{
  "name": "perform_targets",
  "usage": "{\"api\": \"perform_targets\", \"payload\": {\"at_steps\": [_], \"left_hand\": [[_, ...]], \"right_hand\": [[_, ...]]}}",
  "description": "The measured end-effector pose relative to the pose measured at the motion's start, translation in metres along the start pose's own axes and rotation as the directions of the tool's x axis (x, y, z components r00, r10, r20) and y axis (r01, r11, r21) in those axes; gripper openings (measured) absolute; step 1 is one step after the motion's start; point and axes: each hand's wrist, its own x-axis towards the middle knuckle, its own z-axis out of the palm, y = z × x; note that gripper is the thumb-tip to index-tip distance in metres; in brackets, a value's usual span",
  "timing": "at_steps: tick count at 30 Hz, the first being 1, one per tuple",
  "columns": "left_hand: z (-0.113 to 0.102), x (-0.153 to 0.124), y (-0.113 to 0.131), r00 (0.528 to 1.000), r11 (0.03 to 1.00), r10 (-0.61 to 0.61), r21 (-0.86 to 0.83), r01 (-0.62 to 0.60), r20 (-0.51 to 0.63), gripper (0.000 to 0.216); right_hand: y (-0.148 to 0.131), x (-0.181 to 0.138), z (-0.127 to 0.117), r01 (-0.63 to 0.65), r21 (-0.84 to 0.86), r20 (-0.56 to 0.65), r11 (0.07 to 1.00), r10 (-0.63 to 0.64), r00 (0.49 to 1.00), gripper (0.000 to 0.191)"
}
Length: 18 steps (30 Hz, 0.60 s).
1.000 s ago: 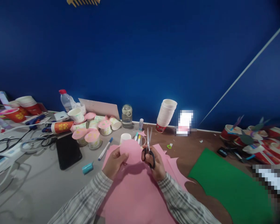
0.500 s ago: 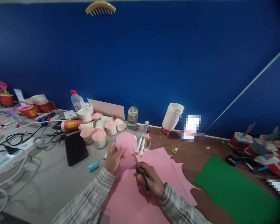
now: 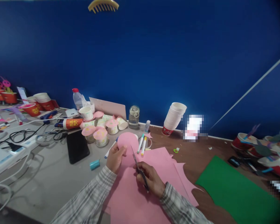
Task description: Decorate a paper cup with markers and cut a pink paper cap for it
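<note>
A round piece of pink paper [image 3: 128, 140] is pinched at its lower left edge between the thumb and fingers of my left hand [image 3: 115, 158]. My right hand [image 3: 151, 179] grips dark-handled scissors [image 3: 142, 178], whose blades point up and left across the lower right part of the disc. Whether the blades are apart is hard to make out. Beneath both hands lie large pink paper sheets [image 3: 140, 199], with curved cut edges on the right side. Two capped markers [image 3: 144, 146] lie just beyond the disc.
Small paper cups with pink paper tops [image 3: 100, 134] crowd the back left, beside a glass jar [image 3: 133, 117]. A tall stack of white cups [image 3: 175, 115] leans near the wall. Green paper [image 3: 235, 189] lies right; a black phone [image 3: 77, 147] and power strip [image 3: 21, 149] lie left.
The view has shifted slightly, so most things sit a little further right. My hands keep nearly the same pose, with the paper disc and scissors still held.
</note>
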Motion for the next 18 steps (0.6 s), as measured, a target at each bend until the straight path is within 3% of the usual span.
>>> {"api": "perform_targets", "payload": {"at_steps": [10,18], "left_hand": [[0.012,-0.007,0.011,0.996,0.991,-0.075,-0.114,0.069,-0.051,0.028],[0.017,-0.009,0.016,0.996,0.973,-0.094,-0.213,0.09,-0.009,0.034]], "right_hand": [[-0.006,0.0,0.002,-0.033,-0.001,-0.027,0.999,0.033,0.999,0.028],[-0.005,0.001,0.002,-0.058,0.006,-0.038,0.998,0.058,0.998,0.027]]}}
